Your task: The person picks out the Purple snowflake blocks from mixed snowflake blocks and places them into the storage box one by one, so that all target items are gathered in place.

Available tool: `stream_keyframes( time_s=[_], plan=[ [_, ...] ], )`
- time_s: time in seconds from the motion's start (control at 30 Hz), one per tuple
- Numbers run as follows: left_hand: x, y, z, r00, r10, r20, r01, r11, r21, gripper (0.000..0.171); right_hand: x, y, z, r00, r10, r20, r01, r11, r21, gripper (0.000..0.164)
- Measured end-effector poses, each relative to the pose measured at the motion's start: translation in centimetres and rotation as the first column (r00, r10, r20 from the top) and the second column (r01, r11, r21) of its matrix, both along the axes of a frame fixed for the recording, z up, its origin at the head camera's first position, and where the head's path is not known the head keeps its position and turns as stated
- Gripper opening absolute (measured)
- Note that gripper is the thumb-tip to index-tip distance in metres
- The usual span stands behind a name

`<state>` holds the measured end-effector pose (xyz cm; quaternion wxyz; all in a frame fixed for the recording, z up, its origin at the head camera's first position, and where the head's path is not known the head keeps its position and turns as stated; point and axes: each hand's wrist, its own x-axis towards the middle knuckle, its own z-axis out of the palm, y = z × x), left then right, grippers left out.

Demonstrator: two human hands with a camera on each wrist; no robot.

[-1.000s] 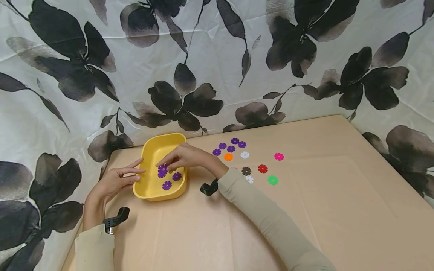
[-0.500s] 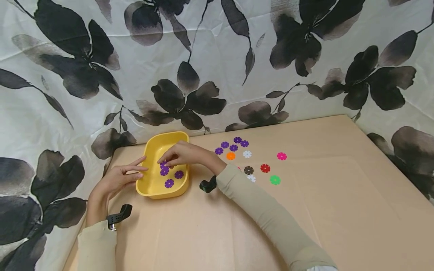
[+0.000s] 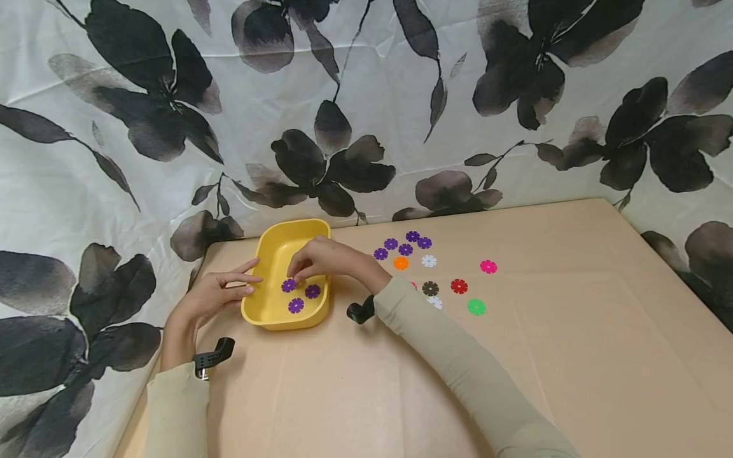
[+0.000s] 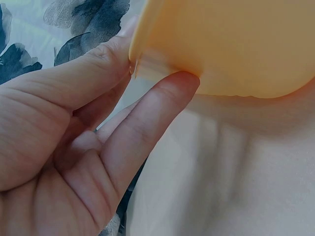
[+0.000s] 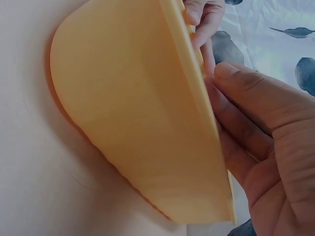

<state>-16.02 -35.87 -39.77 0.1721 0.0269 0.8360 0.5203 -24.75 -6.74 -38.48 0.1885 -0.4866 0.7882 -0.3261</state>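
My left hand (image 3: 213,296) grips the left side of a yellow plastic tray (image 3: 263,313), with fingers over its rim. In the left wrist view, the thumb is at the rim and a finger touches the outer wall. My right hand (image 3: 326,257) reaches over the tray's right side, thumb and fingertips together, pinching a purple notched disc that the hand mostly hides. Just below those fingertips lies another purple notched disc (image 3: 289,286). Two more rest on the tray floor, one at the right (image 3: 312,291) and one nearer (image 3: 295,306). The right wrist view shows the tray's outer wall (image 5: 128,108).
On the tan table (image 3: 343,394), right of the tray, lie several purple discs (image 3: 405,249) and orange (image 3: 401,263), white (image 3: 429,261), brown (image 3: 431,288), red (image 3: 459,286), pink (image 3: 488,266) and green (image 3: 476,307) ones. A floral cloth (image 3: 412,159) hangs behind.
The head view has shifted, so everything sits further right in it. One purple disc at the right fingertips has gone from the tray floor into the hand. The left hand keeps its hold.
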Motion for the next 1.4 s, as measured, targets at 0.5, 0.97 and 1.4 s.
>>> stream_keyframes(
  time_s=[0.5, 0.97, 1.4],
  plan=[
    [0.0, 0.1, 0.2, 1.0, 0.017, 0.016, -0.017, 1.0, 0.011, 0.04, -1.2, 3.3, 0.9, 0.995, 0.008, -0.095, -0.009, 1.0, -0.01, 0.022],
    [0.0, 0.2, 0.4, 1.0, 0.013, 0.017, -0.013, 1.0, -0.002, 0.041, -4.2, 17.2, 1.2, 0.96, -0.211, -0.185, 0.224, 0.973, 0.05, 0.024],
    [0.2, 0.2, 0.3, 1.0, 0.005, 0.004, -0.005, 1.0, 0.0, 0.042, -5.1, 24.1, -2.5, 0.922, -0.371, -0.114, 0.383, 0.917, 0.113, 0.03]
  ],
)
